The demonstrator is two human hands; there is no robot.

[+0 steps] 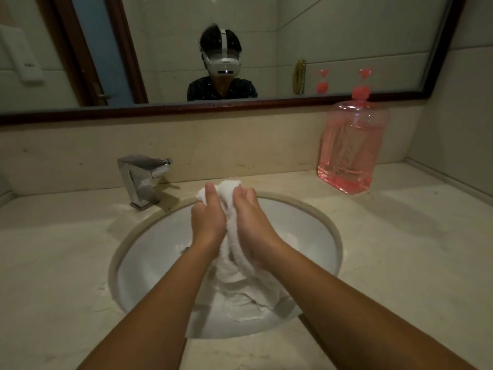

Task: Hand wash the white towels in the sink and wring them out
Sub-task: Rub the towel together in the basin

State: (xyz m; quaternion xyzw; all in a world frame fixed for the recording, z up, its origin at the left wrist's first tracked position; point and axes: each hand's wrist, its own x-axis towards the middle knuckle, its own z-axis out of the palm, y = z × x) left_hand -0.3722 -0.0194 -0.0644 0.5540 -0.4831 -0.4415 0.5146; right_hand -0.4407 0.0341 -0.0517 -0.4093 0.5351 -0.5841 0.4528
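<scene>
Hands are gripping a bunched white cloth towel [234,273], left hand [208,217] and right hand [252,222] squeezing it together above the round white ceramic sink [317,225], its tail apparently lying inside.

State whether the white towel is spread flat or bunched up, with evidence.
Bunched up: left hand and right hand grip the towel gathered into a rope.
</scene>
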